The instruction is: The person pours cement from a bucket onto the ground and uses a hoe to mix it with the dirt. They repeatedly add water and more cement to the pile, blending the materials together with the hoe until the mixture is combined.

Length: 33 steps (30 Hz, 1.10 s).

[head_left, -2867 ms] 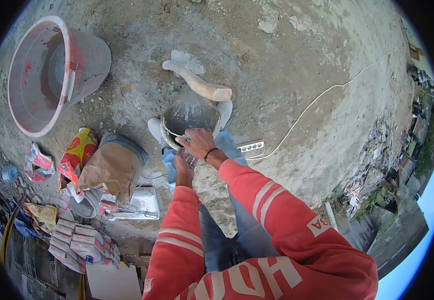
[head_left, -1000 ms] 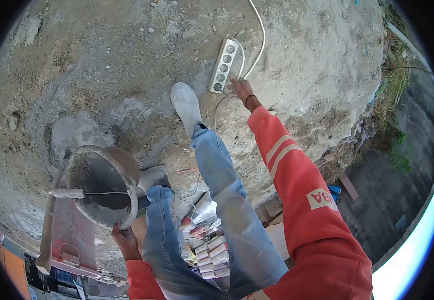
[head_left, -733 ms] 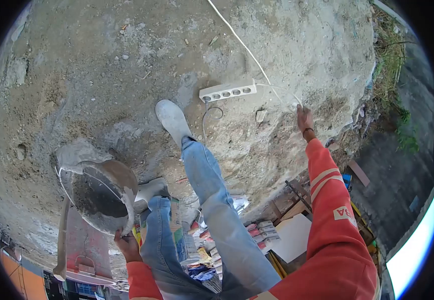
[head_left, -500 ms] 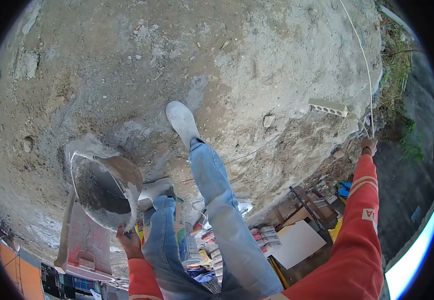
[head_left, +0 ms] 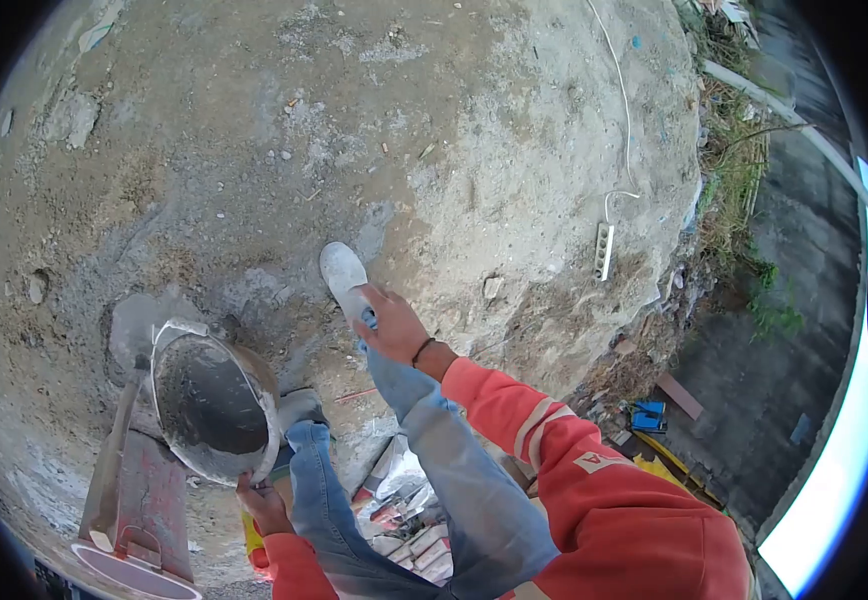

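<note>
Red sleeves (head_left: 486, 390) lead to two bare hands: the left hand (head_left: 266, 508) has its fingers curled round the near rim of a cement-crusted bucket (head_left: 254, 368), apparently to steady it, while the right hand (head_left: 394, 325) hangs half-open before the jeans (head_left: 459, 460) (nothing shows in its grasp). The bucket sits on the dirt ground (head_left: 354, 150), between a pale boot (head_left: 300, 408) and a wooden tool handle (head_left: 114, 460) lying alongside a red-stained plastic tub (head_left: 159, 500). Farther out, near the dirt ground's right edge, lies a white power strip (head_left: 604, 252) with its cable (head_left: 619, 75), well apart from the bucket, perhaps for safety from splashes.
</note>
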### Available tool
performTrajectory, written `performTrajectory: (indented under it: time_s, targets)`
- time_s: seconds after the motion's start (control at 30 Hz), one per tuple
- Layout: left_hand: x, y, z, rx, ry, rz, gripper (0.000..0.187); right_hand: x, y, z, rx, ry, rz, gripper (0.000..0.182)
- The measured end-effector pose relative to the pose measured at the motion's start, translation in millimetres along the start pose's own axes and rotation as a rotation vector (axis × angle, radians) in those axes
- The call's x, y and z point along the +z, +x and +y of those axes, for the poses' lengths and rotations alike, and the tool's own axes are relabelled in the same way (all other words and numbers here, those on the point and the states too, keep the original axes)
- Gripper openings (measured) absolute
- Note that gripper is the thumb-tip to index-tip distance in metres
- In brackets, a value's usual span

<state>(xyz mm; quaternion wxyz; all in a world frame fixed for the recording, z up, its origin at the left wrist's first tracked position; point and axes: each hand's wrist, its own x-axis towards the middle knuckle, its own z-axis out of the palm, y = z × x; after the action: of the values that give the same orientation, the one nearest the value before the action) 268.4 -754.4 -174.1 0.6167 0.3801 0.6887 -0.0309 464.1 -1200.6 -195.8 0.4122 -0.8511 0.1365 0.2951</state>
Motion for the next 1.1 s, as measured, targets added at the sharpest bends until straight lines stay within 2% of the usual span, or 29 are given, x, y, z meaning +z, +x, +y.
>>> performTrajectory:
  time_s: [0.03, 0.07, 0.1, 0.17, 0.23, 0.3, 0.37, 0.43, 0.5, 0.53, 0.6, 0.67, 0.7, 0.73, 0.77, 0.8, 0.87, 0.93, 1.0, 1.1]
  targets:
    - [1.1, -9.1, -2.5, 0.020, 0.015, -0.018, 0.059, 28.7, 11.2, -44.3, -0.081, 0.022, 0.037, 0.060]
    - [10.4, -27.2, -4.4, 0.028, 0.010, -0.053, 0.036, 54.5, 16.1, -85.0, -0.173, 0.054, 0.060, 0.066]
    - [15.6, -34.2, -7.1, 0.015, -0.015, 0.005, 0.059, 73.1, 19.1, -118.2, -0.218, 0.074, -0.003, 0.066]
    - [21.5, -58.3, -11.6, 0.045, -0.077, 0.004, 0.053, 117.2, 34.9, -180.7, -0.230, -0.012, 0.109, 0.087]
    - [15.8, -66.3, -22.8, 0.033, -0.126, 0.050, 0.048, 145.1, 49.5, -213.8, -0.052, -0.061, -0.068, 0.103]
    - [16.8, -78.6, -30.4, 0.013, -0.184, 0.096, 0.043, 166.7, 66.1, -228.3, 0.150, -0.008, -0.349, 0.106]
    - [27.9, -95.7, -27.7, -0.015, -0.282, 0.132, 0.040, 189.1, 72.4, -217.5, -0.027, -0.119, -0.279, 0.097]
    - [35.1, -106.7, -24.5, -0.037, -0.328, 0.155, 0.037, 212.1, 84.7, -193.7, -0.155, -0.097, -0.150, 0.076]
    - [37.7, -107.6, -30.4, -0.072, -0.371, 0.180, 0.035, 196.0, 69.3, -241.7, -0.228, -0.149, -0.189, 0.055]
    - [36.8, -103.2, -37.8, -0.097, -0.296, 0.190, 0.032, 191.1, 51.1, -272.3, -0.245, -0.170, -0.216, 0.055]
    - [42.5, -97.2, -35.7, -0.122, -0.251, 0.204, 0.030, 183.6, 16.3, -320.0, -0.052, -0.115, -0.537, 0.036]
    - [52.0, -101.8, -21.0, -0.136, -0.339, 0.155, 0.025, 196.3, -15.1, -305.3, -0.393, -0.211, -0.607, 0.040]
    - [56.0, -103.5, -16.3, -0.173, -0.468, 0.074, 0.023, 198.2, -35.5, -311.2, -0.406, -0.292, -0.648, 0.043]
    - [61.0, -103.0, -16.0, -0.175, -0.491, 0.079, 0.023, 200.9, -54.2, -318.4, -0.421, -0.372, -0.688, 0.046]
    - [66.4, -102.3, -15.3, -0.164, -0.502, 0.079, 0.023, 209.8, -62.2, -301.9, -0.607, -0.358, -0.615, 0.051]
    - [70.0, -101.1, -15.6, -0.153, -0.510, 0.079, 0.023, 217.0, -63.1, -293.3, -0.616, -0.369, -0.623, 0.051]
    - [75.7, -96.3, -16.1, -0.167, -0.531, 0.082, 0.025, 225.8, -65.7, -283.8, -0.669, -0.351, -0.488, 0.051]
    - [81.8, -91.0, -16.9, -0.128, -0.588, 0.116, 0.025, 228.2, -62.3, -298.0, -0.692, -0.282, -0.436, 0.049]
    - [84.0, -93.2, -2.4, -0.129, -0.547, 0.114, 0.027, 228.2, -42.6, -298.2, -0.554, -0.412, -0.466, 0.053]
    - [88.3, -102.3, 24.5, -0.131, -0.439, 0.065, 0.032, 224.8, -26.1, -304.2, -0.523, -0.344, -0.449, 0.052]
